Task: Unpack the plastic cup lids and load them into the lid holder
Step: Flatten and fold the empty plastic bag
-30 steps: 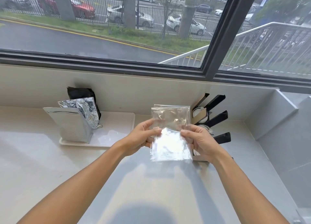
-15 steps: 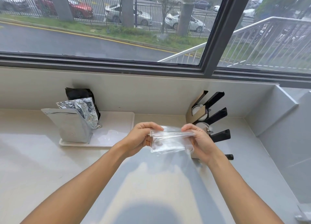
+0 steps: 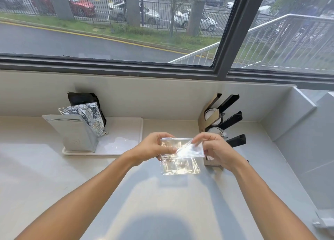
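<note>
Head view: since a second ago the clear bag point(image 3: 180, 156) has been folded over, left hand point(image 3: 153, 149) and right hand point(image 3: 213, 149) each with a pinching grip on it. It looks empty, so lids seem already in the lid holder point(image 3: 224, 120).

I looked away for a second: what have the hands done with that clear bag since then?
A second ago both hands held the clear plastic bag upright and flat; they then tipped and folded it lower, toward the counter. Now the left hand grips its left edge while the right hand pinches the top, creasing it. The lid holder, foil pouches and tray stayed put.
</note>
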